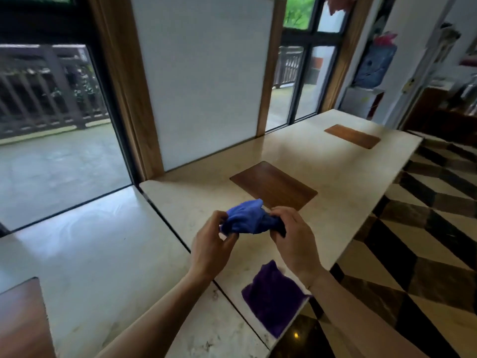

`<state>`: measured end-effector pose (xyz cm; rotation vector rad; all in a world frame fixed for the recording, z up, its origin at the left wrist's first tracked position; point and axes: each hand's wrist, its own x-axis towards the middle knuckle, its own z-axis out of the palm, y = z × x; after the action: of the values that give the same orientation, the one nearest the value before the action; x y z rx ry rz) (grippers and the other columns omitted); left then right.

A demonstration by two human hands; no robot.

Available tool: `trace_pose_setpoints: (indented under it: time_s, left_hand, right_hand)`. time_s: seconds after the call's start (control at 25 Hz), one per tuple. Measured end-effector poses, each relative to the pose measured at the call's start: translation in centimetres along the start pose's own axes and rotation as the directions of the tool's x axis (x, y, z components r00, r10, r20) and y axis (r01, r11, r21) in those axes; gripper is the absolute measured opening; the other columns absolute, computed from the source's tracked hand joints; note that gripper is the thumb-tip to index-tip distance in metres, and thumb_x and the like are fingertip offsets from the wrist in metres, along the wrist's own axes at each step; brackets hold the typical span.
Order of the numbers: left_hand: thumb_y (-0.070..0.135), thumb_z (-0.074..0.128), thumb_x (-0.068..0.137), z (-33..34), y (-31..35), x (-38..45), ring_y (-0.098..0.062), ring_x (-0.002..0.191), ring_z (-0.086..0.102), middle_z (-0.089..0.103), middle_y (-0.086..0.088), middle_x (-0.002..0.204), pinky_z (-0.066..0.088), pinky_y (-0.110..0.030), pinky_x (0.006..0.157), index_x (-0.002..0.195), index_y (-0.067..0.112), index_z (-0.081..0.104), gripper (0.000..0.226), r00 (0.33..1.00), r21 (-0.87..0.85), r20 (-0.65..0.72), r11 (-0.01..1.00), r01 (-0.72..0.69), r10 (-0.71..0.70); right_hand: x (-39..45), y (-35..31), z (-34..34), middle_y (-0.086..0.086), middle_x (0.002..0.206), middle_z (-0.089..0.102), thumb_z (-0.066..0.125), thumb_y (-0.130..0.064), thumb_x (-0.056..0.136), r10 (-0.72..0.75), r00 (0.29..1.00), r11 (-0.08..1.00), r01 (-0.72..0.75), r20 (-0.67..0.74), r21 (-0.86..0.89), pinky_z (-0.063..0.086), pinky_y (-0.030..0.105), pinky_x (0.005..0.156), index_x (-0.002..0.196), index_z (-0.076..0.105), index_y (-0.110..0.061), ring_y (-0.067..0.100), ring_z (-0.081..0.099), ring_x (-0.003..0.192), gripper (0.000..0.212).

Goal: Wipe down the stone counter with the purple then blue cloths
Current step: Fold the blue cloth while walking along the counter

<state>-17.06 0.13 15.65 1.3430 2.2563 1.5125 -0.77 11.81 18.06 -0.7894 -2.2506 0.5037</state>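
Observation:
A crumpled blue cloth [247,217] hangs in the air above the cream stone counter [343,177], held between both hands. My left hand [210,245] pinches its left end and my right hand [294,236] grips its right end. The purple cloth [273,298] lies flat on the counter near the front edge, below my right wrist, with one corner overhanging the edge.
Two brown wooden inlays sit in the counter, one [273,186] just beyond the blue cloth and one [352,136] at the far end. A white panel [201,78] and windows back the counter. A checkered floor [426,228] runs along the right.

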Motion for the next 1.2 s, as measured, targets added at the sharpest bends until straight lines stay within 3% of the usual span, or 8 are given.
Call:
trace_pose_setpoints:
  time_s: [0.28, 0.4, 0.48, 0.68, 0.88, 1.0, 1.12, 1.2]
  left_hand:
    - [0.020, 0.073, 0.080, 0.2, -5.2, 2.5, -0.021, 0.086, 0.065, 0.070, 0.005, 0.103, 0.048, -0.034, 0.065, 0.099, 0.025, 0.053, 0.027, 0.974, 0.144, -0.076, 0.964, 0.223, -0.214]
    - [0.018, 0.073, 0.080, 1.1, -7.0, 2.3, -0.027, 0.082, 0.063, 0.069, 0.000, 0.102, 0.044, -0.034, 0.071, 0.099, 0.018, 0.058, 0.024, 0.965, 0.226, -0.109, 0.939, 0.258, -0.239]
    - [0.016, 0.074, 0.079, 2.0, -8.0, 2.1, -0.030, 0.078, 0.061, 0.066, -0.002, 0.099, 0.039, -0.033, 0.075, 0.100, 0.015, 0.060, 0.025, 0.963, 0.328, -0.103, 0.905, 0.269, -0.249]
    - [0.020, 0.073, 0.079, 5.4, -9.7, 1.6, -0.031, 0.087, 0.064, 0.065, -0.005, 0.106, 0.044, -0.044, 0.095, 0.107, 0.016, 0.062, 0.031, 0.946, 0.566, -0.062, 0.770, 0.295, -0.317]
    - [0.024, 0.079, 0.070, 9.9, -10.7, -0.4, -0.031, 0.089, 0.066, 0.066, -0.008, 0.105, 0.045, -0.055, 0.098, 0.105, 0.017, 0.062, 0.039, 0.906, 0.754, 0.038, 0.607, 0.251, -0.422]
    - [0.024, 0.070, 0.076, 11.5, -10.6, -1.5, -0.032, 0.104, 0.062, 0.063, -0.008, 0.114, 0.038, -0.056, 0.104, 0.113, 0.018, 0.059, 0.038, 0.851, 0.798, 0.084, 0.547, 0.254, -0.518]
    - [0.028, 0.057, 0.085, 12.2, -10.3, -2.1, -0.029, 0.122, 0.050, 0.053, -0.005, 0.128, 0.027, -0.052, 0.111, 0.124, 0.021, 0.050, 0.040, 0.785, 0.807, 0.112, 0.517, 0.285, -0.609]
    - [0.028, 0.053, 0.087, 11.9, -9.5, -2.8, -0.028, 0.126, 0.047, 0.052, -0.004, 0.131, 0.026, -0.049, 0.112, 0.127, 0.021, 0.049, 0.041, 0.785, 0.785, 0.091, 0.529, 0.323, -0.613]
  right_hand:
    - [7.2, 3.0, 7.2, -0.003, 0.103, 0.063, 0.073, -0.005, 0.080, -0.086, 0.978, 0.996, 0.085, 0.192, 0.015, 0.043, 0.021, 0.068, 0.099, 0.063, -0.017, 0.015, 0.058, 0.087, 0.025]
    - [8.4, 4.6, 10.4, -0.003, 0.102, 0.062, 0.072, -0.005, 0.082, -0.143, 0.945, 0.990, 0.135, 0.295, 0.047, 0.043, 0.020, 0.068, 0.098, 0.061, -0.017, 0.016, 0.057, 0.088, 0.022]
    - [8.7, 6.0, 12.2, -0.002, 0.105, 0.061, 0.071, -0.004, 0.082, -0.151, 0.933, 0.988, 0.134, 0.328, 0.076, 0.048, 0.027, 0.068, 0.098, 0.061, -0.016, 0.017, 0.057, 0.091, 0.022]
    - [9.1, 10.0, 15.5, 0.005, 0.117, 0.063, 0.071, 0.004, 0.074, -0.241, 0.866, 0.971, 0.217, 0.438, 0.105, 0.059, 0.037, 0.069, 0.102, 0.065, -0.011, 0.026, 0.060, 0.109, 0.032]
    - [7.9, 15.5, 17.5, 0.012, 0.116, 0.064, 0.076, 0.009, 0.064, -0.356, 0.728, 0.929, 0.343, 0.586, 0.138, 0.060, 0.042, 0.077, 0.096, 0.067, -0.008, 0.034, 0.062, 0.112, 0.038]
    - [6.7, 17.6, 17.4, 0.011, 0.121, 0.063, 0.073, 0.006, 0.064, -0.339, 0.637, 0.932, 0.329, 0.692, 0.154, 0.059, 0.045, 0.082, 0.100, 0.068, -0.009, 0.036, 0.061, 0.114, 0.039]
    - [6.7, 18.5, 17.0, 0.008, 0.131, 0.060, 0.071, -0.010, 0.073, -0.345, 0.549, 0.914, 0.380, 0.761, 0.141, 0.043, 0.049, 0.107, 0.109, 0.068, -0.014, 0.033, 0.043, 0.137, 0.036]
    - [6.9, 18.0, 16.1, 0.004, 0.138, 0.056, 0.068, -0.023, 0.078, -0.356, 0.508, 0.895, 0.427, 0.784, 0.129, 0.032, 0.051, 0.114, 0.117, 0.066, -0.020, 0.030, 0.031, 0.145, 0.039]
